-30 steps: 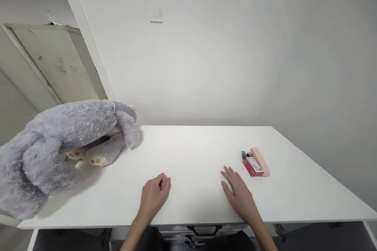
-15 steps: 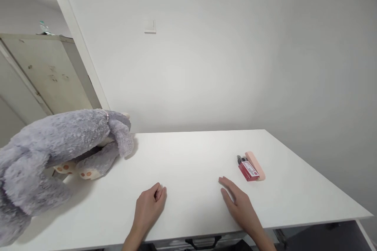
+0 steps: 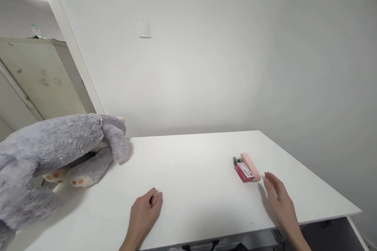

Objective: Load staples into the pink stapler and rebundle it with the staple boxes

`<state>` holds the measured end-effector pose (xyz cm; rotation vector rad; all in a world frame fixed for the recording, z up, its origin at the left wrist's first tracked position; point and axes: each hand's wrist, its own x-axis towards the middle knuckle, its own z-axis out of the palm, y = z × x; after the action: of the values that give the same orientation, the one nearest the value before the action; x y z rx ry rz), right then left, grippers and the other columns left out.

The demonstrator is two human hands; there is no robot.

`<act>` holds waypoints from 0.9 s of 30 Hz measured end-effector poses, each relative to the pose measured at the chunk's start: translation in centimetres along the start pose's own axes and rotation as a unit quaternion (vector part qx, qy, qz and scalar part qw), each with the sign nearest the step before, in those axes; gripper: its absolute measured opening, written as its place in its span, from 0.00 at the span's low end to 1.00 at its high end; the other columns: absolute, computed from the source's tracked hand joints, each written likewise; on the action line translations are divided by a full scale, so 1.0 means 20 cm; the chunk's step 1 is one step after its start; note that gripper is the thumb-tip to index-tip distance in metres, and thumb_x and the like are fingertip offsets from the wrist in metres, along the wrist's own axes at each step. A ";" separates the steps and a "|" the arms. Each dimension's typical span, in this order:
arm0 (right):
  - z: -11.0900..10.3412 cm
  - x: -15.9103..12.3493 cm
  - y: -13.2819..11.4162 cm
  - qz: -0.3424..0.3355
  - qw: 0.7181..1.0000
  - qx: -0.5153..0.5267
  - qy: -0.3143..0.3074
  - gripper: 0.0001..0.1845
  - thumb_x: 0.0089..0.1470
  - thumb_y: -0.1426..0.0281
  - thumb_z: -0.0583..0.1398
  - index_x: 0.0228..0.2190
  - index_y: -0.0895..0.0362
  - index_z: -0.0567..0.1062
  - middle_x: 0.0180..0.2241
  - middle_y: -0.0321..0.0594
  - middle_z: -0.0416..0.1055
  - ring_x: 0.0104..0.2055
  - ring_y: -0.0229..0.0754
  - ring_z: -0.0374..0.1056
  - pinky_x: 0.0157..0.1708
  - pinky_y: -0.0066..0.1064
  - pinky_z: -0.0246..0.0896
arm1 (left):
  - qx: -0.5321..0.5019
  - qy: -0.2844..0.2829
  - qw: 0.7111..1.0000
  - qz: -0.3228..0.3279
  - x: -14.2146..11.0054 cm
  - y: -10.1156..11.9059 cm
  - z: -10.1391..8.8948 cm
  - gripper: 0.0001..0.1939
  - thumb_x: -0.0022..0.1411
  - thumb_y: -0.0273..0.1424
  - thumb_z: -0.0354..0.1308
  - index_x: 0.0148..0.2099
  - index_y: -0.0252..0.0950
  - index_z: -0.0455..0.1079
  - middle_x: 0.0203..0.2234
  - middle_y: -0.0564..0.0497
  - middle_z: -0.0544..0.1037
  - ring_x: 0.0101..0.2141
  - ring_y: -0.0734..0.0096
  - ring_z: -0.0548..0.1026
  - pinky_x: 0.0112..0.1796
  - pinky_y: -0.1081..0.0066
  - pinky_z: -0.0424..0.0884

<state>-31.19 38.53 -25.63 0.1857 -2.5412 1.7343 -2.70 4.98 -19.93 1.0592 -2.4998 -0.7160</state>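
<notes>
My left hand (image 3: 145, 212) rests as a loose fist on the white table (image 3: 188, 157), with nothing visible in it. Over the right side of the table is my right hand (image 3: 279, 198), fingers apart and holding nothing. Its fingertips are close to the near end of a long pink case (image 3: 251, 166), just to the right of it. Against the case's left side lies a small red and white box (image 3: 244, 172). A dark small item (image 3: 235, 160), whose kind I cannot make out, sits behind the box.
A big grey plush toy (image 3: 64, 141) lies across the table's left end. Behind the table rises a white wall (image 3: 188, 66) with a light switch (image 3: 144, 30). Under the front edge a dark handle (image 3: 200, 245) shows. A pale cabinet (image 3: 41, 74) stands far left.
My right hand has moved right, from left of the red box to the right of the pink case. My left hand stays in a fist. The view has tilted up and turned slightly right.
</notes>
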 end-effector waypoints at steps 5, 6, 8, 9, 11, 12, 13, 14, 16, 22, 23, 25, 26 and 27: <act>0.06 0.08 0.01 0.045 0.997 -0.013 -0.069 0.42 0.60 0.41 0.53 0.67 0.51 0.61 0.67 0.48 0.64 0.68 0.58 0.61 0.66 0.49 0.52 | 0.001 0.001 1.000 0.006 0.00 -0.01 0.00 0.20 0.66 0.42 0.47 0.28 0.39 0.44 0.18 0.59 0.53 0.22 0.73 0.55 0.27 0.72 0.53; 0.07 0.09 0.01 0.043 0.996 -0.019 -0.072 0.43 0.60 0.41 0.52 0.67 0.52 0.61 0.67 0.49 0.65 0.68 0.58 0.61 0.66 0.49 0.53 | 0.003 0.001 1.000 0.007 0.00 -0.01 0.00 0.20 0.66 0.42 0.47 0.28 0.39 0.44 0.18 0.59 0.53 0.22 0.73 0.55 0.27 0.72 0.53; 0.10 0.13 0.00 0.038 0.996 -0.031 -0.078 0.44 0.61 0.40 0.49 0.67 0.54 0.63 0.66 0.50 0.65 0.67 0.59 0.61 0.66 0.49 0.54 | 0.006 0.002 1.000 0.009 0.01 -0.01 0.00 0.20 0.66 0.42 0.46 0.28 0.39 0.44 0.18 0.59 0.53 0.22 0.74 0.55 0.27 0.72 0.54; 0.12 0.15 0.00 0.034 0.996 -0.036 -0.081 0.44 0.61 0.40 0.47 0.66 0.55 0.64 0.66 0.50 0.65 0.67 0.59 0.62 0.65 0.48 0.55 | 0.008 0.003 1.000 0.008 0.01 -0.01 0.01 0.20 0.66 0.42 0.46 0.28 0.39 0.44 0.18 0.59 0.53 0.22 0.74 0.55 0.27 0.72 0.54; 0.16 0.18 0.00 0.026 0.995 -0.042 -0.082 0.43 0.62 0.40 0.46 0.65 0.56 0.66 0.65 0.51 0.67 0.66 0.58 0.63 0.64 0.47 0.57 | 0.009 0.006 1.000 0.008 0.01 -0.01 0.01 0.20 0.67 0.42 0.46 0.28 0.40 0.44 0.18 0.59 0.53 0.22 0.74 0.55 0.28 0.73 0.54; 0.17 0.19 -0.01 0.022 0.996 -0.042 -0.082 0.43 0.62 0.40 0.46 0.64 0.56 0.67 0.64 0.51 0.68 0.64 0.58 0.65 0.62 0.46 0.59 | 0.009 0.008 1.000 0.008 0.01 -0.01 0.01 0.20 0.67 0.42 0.46 0.28 0.40 0.44 0.18 0.59 0.53 0.22 0.74 0.55 0.28 0.73 0.54; 0.18 0.20 -0.01 0.018 0.996 -0.041 -0.082 0.42 0.62 0.40 0.46 0.63 0.56 0.68 0.62 0.51 0.70 0.62 0.57 0.67 0.60 0.45 0.61 | 0.009 0.009 1.000 0.008 0.01 -0.01 0.01 0.20 0.66 0.42 0.46 0.28 0.40 0.44 0.18 0.59 0.53 0.22 0.74 0.55 0.27 0.73 0.54; 0.19 0.20 -0.01 0.013 0.996 -0.041 -0.083 0.42 0.62 0.41 0.46 0.62 0.56 0.69 0.60 0.52 0.72 0.60 0.57 0.69 0.58 0.45 0.63 | 0.008 0.009 1.000 0.010 0.01 -0.01 0.01 0.20 0.66 0.42 0.46 0.28 0.40 0.44 0.18 0.59 0.53 0.22 0.74 0.55 0.27 0.73 0.54; 0.21 0.20 -0.02 0.003 0.995 -0.043 -0.087 0.40 0.62 0.41 0.46 0.60 0.56 0.70 0.57 0.52 0.75 0.56 0.57 0.72 0.55 0.45 0.65 | 0.006 0.009 1.000 0.013 0.01 -0.01 0.01 0.20 0.66 0.42 0.47 0.28 0.40 0.44 0.18 0.59 0.53 0.22 0.74 0.55 0.27 0.73 0.54; 0.23 0.18 -0.05 -0.027 0.993 -0.056 -0.096 0.38 0.64 0.42 0.45 0.59 0.55 0.70 0.54 0.51 0.76 0.53 0.57 0.73 0.52 0.44 0.66 | -0.006 0.007 1.000 0.009 0.00 0.00 0.00 0.20 0.66 0.42 0.48 0.27 0.40 0.44 0.18 0.59 0.53 0.22 0.74 0.54 0.27 0.72 0.53; 0.23 0.18 -0.05 -0.031 0.993 -0.056 -0.099 0.39 0.64 0.43 0.45 0.60 0.55 0.70 0.55 0.52 0.76 0.54 0.57 0.73 0.52 0.44 0.66 | -0.005 0.007 1.000 0.008 0.00 0.00 0.00 0.20 0.66 0.41 0.48 0.27 0.40 0.44 0.18 0.59 0.53 0.22 0.74 0.54 0.27 0.72 0.53; 0.25 0.17 -0.06 -0.036 0.992 -0.055 -0.107 0.39 0.64 0.43 0.45 0.60 0.56 0.70 0.55 0.52 0.76 0.55 0.56 0.72 0.52 0.44 0.66 | -0.005 0.007 1.000 0.006 0.00 0.00 0.00 0.20 0.66 0.41 0.47 0.27 0.40 0.44 0.18 0.59 0.53 0.22 0.74 0.55 0.27 0.72 0.53; 0.26 0.17 -0.07 -0.039 0.992 -0.052 -0.112 0.39 0.64 0.43 0.45 0.60 0.56 0.70 0.55 0.52 0.76 0.55 0.56 0.72 0.53 0.44 0.66 | -0.006 0.006 1.000 0.005 0.00 0.00 0.00 0.20 0.66 0.41 0.47 0.28 0.40 0.44 0.19 0.59 0.52 0.22 0.73 0.55 0.27 0.72 0.53; 0.27 0.16 -0.08 -0.042 0.991 -0.049 -0.117 0.38 0.64 0.43 0.46 0.60 0.56 0.70 0.55 0.52 0.76 0.55 0.56 0.72 0.53 0.44 0.65 | -0.007 0.004 1.000 0.004 0.00 0.00 0.00 0.20 0.66 0.41 0.47 0.28 0.40 0.44 0.19 0.59 0.52 0.22 0.73 0.55 0.27 0.72 0.53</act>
<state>-34.04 32.70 -25.80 0.5116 -2.7244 1.6414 -2.74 5.10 -19.95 1.0443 -2.4869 -0.7241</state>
